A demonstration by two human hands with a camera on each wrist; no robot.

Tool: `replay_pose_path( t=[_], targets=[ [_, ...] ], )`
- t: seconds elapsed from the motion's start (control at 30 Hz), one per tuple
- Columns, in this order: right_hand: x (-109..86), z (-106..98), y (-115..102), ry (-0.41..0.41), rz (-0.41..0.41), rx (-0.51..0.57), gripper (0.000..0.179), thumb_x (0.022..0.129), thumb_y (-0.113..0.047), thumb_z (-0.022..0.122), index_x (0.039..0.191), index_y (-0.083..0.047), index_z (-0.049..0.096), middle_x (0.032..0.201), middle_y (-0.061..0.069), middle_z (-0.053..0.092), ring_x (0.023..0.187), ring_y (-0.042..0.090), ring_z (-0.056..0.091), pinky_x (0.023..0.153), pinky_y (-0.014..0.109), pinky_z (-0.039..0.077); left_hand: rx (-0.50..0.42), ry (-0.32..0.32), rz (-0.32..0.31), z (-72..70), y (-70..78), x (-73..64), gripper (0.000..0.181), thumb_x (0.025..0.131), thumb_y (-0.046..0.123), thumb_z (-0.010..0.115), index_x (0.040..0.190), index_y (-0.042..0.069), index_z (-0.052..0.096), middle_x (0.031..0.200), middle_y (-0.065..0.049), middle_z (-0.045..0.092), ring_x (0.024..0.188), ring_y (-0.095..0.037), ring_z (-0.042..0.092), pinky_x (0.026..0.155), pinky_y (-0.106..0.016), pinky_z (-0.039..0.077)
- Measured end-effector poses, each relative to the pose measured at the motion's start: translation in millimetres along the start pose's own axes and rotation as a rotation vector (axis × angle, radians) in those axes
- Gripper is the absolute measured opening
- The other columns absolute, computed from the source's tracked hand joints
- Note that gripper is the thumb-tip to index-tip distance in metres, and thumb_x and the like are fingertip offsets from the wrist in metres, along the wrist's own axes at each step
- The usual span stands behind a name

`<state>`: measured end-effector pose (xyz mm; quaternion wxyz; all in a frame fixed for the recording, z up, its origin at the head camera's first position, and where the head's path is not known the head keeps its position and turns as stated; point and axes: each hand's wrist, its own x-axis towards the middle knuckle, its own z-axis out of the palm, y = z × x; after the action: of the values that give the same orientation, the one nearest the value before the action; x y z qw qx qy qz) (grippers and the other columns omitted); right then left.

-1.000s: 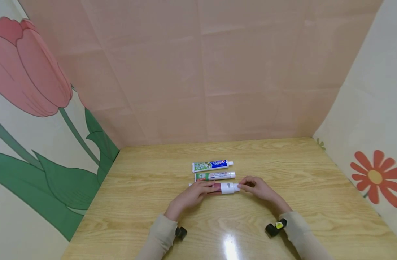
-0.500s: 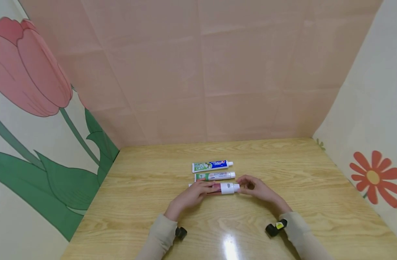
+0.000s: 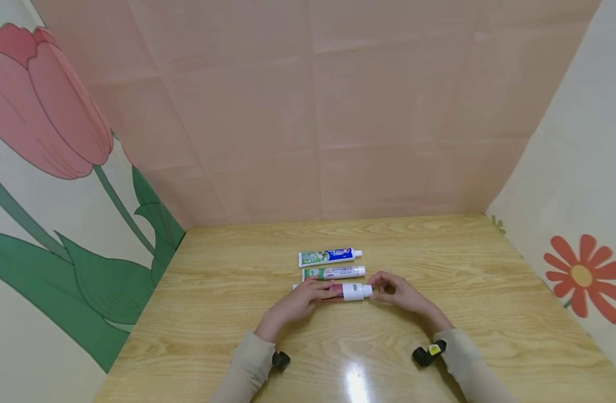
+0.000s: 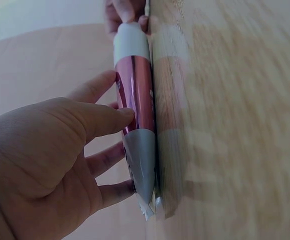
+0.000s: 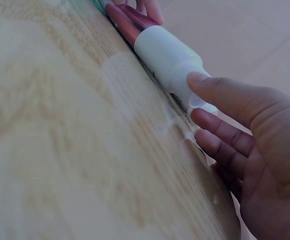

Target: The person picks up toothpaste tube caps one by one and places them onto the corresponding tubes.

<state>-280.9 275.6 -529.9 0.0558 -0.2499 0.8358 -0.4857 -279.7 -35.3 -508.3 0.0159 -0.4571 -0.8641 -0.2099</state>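
A red and white toothpaste tube lies on its side on the table, its white cap pointing right. My left hand grips the tube's body; in the left wrist view the thumb lies on the red band, and the other fingers reach round the far side. At the cap end is my right hand, its thumb and fingertips bent around the cap. In the right wrist view the thumb overlaps the cap's upper side, while the curled fingers sit just below.
Behind the held tube lies a green and white toothpaste tube, and farther back a green and blue one, both roughly parallel to it. The wooden table ends at a pink backdrop, with painted walls at the sides.
My right thumb and fingers have spread a little and shifted at the cap, so more of the cap shows. The left hand and all the tubes stay in place.
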Motion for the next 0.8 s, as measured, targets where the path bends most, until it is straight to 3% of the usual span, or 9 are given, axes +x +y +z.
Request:
replay_pose_path(
  t=[0.1, 0.4, 0.8],
  targets=[
    [1.4, 0.8, 12.2, 0.016, 0.003, -0.019, 0.025, 0.084, -0.018, 0.068, 0.106, -0.01, 0.06, 0.087, 0.011, 0.058, 0.074, 0.016, 0.049, 0.06, 0.022, 0.043, 0.0, 0.002, 0.002, 0.0, -0.2, 0.1, 0.043, 0.095, 0.004, 0.047, 0.135, 0.021, 0.049, 0.142, 0.0, 0.044, 0.126, -0.023, 0.042, 0.104, -0.037, 0.037],
    [0.5, 0.7, 15.0, 0.051, 0.042, -0.033, 0.022, 0.083, -0.032, 0.068, 0.101, -0.02, 0.064, 0.084, 0.001, 0.059, 0.074, 0.012, 0.051, 0.061, 0.022, 0.045, -0.001, -0.004, -0.001, -1.1, 0.6, -0.1, 0.048, 0.092, -0.001, 0.048, 0.135, 0.021, 0.049, 0.142, -0.001, 0.044, 0.126, -0.022, 0.043, 0.104, -0.037, 0.037],
    [-0.7, 1.8, 5.0, 0.085, 0.055, -0.121, 0.014, 0.089, -0.027, 0.062, 0.097, -0.016, 0.066, 0.091, 0.0, 0.061, 0.08, 0.012, 0.051, 0.067, 0.021, 0.045, 0.008, 0.009, 0.015, 1.2, -1.6, 0.9, 0.049, 0.091, -0.002, 0.048, 0.135, 0.02, 0.049, 0.142, 0.0, 0.045, 0.125, -0.022, 0.043, 0.104, -0.036, 0.038]
  ],
)
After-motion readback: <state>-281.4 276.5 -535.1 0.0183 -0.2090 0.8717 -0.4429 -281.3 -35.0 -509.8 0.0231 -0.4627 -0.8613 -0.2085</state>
